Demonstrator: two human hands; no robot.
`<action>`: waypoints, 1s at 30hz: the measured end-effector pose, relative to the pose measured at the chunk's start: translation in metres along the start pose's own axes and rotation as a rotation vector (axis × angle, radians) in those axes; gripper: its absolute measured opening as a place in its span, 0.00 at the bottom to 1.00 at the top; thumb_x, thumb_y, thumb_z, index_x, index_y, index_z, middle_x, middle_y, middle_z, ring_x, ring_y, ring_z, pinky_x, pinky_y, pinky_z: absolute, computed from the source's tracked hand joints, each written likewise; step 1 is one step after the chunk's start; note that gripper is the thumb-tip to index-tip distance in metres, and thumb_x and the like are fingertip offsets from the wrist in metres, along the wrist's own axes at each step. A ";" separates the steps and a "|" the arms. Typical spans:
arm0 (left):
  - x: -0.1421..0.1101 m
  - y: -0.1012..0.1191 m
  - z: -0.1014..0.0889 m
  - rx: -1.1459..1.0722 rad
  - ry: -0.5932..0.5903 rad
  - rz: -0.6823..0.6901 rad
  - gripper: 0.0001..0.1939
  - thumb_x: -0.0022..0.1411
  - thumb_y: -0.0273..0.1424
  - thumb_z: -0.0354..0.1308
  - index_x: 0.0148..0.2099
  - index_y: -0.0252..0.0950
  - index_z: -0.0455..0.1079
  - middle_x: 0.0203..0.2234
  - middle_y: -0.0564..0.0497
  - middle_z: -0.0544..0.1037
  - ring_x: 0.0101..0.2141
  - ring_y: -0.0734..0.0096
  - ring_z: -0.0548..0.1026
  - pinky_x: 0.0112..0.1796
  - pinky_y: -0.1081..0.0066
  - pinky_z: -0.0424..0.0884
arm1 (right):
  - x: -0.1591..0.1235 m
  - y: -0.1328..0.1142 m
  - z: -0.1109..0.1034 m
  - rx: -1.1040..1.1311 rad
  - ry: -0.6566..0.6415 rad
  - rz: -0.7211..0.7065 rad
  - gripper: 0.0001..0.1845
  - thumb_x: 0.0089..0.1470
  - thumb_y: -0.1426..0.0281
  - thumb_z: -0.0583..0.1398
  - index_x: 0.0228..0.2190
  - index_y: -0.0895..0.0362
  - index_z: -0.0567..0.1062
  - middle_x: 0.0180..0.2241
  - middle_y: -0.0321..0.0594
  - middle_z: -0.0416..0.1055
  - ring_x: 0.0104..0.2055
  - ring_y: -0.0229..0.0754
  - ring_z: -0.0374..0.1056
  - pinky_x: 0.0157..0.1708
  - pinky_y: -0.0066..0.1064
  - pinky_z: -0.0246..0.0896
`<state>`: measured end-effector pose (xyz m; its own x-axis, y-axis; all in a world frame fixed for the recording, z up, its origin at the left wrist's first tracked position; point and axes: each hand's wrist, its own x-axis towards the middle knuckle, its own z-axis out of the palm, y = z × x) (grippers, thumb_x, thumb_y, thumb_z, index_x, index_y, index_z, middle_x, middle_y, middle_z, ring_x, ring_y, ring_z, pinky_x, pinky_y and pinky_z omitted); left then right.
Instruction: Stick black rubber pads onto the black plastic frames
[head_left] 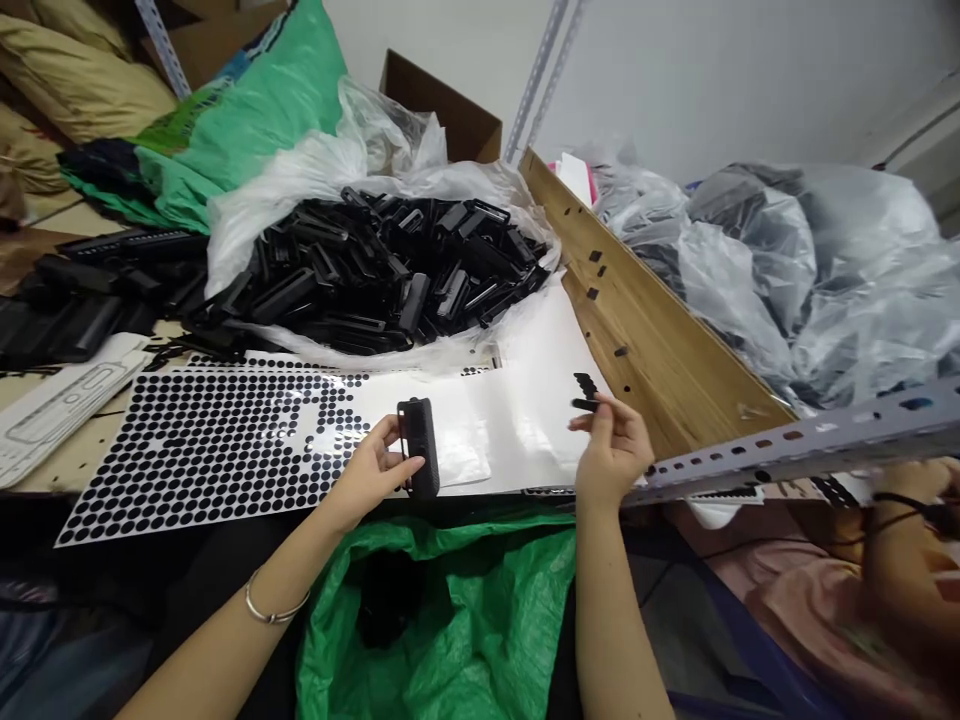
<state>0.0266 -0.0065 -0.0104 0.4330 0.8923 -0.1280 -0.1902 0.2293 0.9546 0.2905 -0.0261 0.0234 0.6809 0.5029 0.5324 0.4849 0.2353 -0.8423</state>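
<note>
My left hand (382, 462) grips a black rectangular plastic part (420, 445) by its left side, held on end over white sheets at the table's front. Between the thumb and fingers of my right hand (613, 445) is a small thin black strip (586, 404). Just behind it, several little black pieces (585, 382) lie on the white sheet (525, 420). To the left, a sheet of round black stickers (217, 450) reaches under my left wrist; some dots are gone from it. A large heap of similar black parts (390, 270) fills an opened clear plastic bag behind my hands.
An open green sack (480, 620) hangs below the table edge. A wooden board (660, 330) and perforated metal rail (795, 440) bound the right side. Plastic-wrapped goods (810, 260) lie beyond. Another person's arm (907, 570) is at far right. More black parts (67, 300) sit left.
</note>
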 end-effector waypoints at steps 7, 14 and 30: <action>0.002 0.004 -0.001 -0.270 -0.028 -0.084 0.27 0.52 0.30 0.63 0.55 0.38 0.65 0.46 0.45 0.75 0.32 0.73 0.76 0.30 0.75 0.73 | -0.054 -0.032 0.043 0.212 -0.546 0.158 0.08 0.57 0.65 0.60 0.35 0.54 0.77 0.21 0.33 0.70 0.17 0.31 0.60 0.17 0.27 0.59; -0.008 0.013 -0.009 -0.576 -0.310 -0.159 0.33 0.48 0.30 0.63 0.58 0.34 0.67 0.31 0.49 0.79 0.25 0.70 0.76 0.24 0.75 0.70 | -0.067 -0.038 0.062 0.276 -0.585 -0.038 0.06 0.57 0.72 0.60 0.34 0.52 0.78 0.32 0.37 0.78 0.35 0.42 0.76 0.36 0.36 0.75; -0.014 0.014 -0.024 -0.500 -0.327 -0.015 0.22 0.49 0.32 0.67 0.48 0.35 0.75 0.28 0.50 0.78 0.27 0.70 0.75 0.30 0.73 0.71 | -0.070 -0.042 0.073 0.094 -0.760 -0.745 0.22 0.52 0.76 0.64 0.48 0.48 0.72 0.40 0.41 0.78 0.44 0.49 0.72 0.41 0.44 0.72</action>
<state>-0.0036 -0.0061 -0.0019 0.6724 0.7398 0.0243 -0.5394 0.4673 0.7005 0.1822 -0.0103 0.0157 -0.3063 0.5852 0.7508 0.5714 0.7439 -0.3466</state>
